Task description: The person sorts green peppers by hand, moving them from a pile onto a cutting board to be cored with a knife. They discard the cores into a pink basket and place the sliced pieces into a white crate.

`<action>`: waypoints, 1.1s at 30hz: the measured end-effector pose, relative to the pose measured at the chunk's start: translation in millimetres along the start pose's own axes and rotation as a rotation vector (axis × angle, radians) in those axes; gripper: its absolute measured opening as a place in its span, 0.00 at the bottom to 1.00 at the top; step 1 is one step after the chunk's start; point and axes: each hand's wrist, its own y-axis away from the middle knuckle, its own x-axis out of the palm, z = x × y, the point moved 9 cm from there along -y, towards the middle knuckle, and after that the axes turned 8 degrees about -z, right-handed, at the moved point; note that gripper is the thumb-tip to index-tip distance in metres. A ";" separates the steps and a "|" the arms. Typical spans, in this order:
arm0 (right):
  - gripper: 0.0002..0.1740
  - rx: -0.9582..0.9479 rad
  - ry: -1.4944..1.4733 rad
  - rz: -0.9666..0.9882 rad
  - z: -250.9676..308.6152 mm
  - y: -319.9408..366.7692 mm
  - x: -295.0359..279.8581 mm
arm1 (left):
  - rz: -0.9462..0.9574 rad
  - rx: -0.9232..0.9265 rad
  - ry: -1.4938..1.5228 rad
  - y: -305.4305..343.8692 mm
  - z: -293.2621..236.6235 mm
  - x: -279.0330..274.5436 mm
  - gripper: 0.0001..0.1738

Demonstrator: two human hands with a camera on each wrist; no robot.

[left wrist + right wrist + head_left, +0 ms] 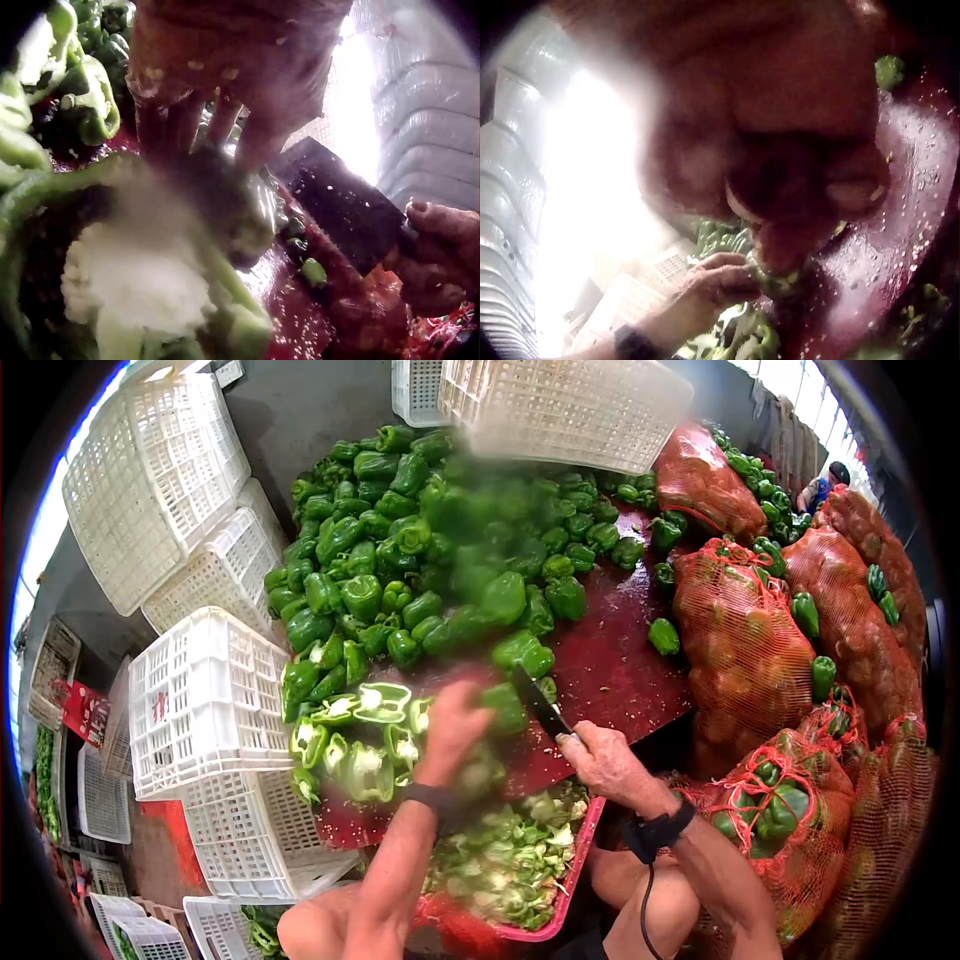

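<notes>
My right hand (610, 760) grips a dark, broad-bladed knife (540, 705), its blade angled up and left over the red work surface (625, 680). The left hand (455, 725), blurred in the head view, holds a green bell pepper (244, 206); its fingers reach down over the pepper in the left wrist view. Left of that hand lie cut bell peppers (365, 772) with pale insides showing. One cut pepper (135, 277) with a white seed core fills the front of the left wrist view. The knife blade (337, 202) stands close to the held pepper there.
A large heap of whole bell peppers (370, 550) covers the surface's far side. Below my hands a pink-rimmed tub (592, 840) holds pale pepper trimmings (510, 850). White plastic crates (205, 700) stand at left, another (570, 410) at the back. Red mesh sacks (740, 650) line the right.
</notes>
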 end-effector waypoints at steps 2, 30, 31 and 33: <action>0.17 0.271 -0.130 0.113 4.1 -3.4 4.8 | -0.015 0.024 -0.027 0.5 -2.0 0.2 0.19; 0.23 0.097 -0.015 0.398 44.9 -14.5 20.6 | -0.147 0.081 -0.196 11.7 -9.9 -33.5 0.17; 0.24 0.117 -0.053 0.382 43.6 -12.3 6.1 | -0.149 0.124 -0.191 11.1 -17.9 -32.6 0.19; 0.18 -0.027 -0.043 0.041 16.6 -9.9 -9.2 | -0.149 0.279 -0.217 10.8 -47.8 -22.2 0.24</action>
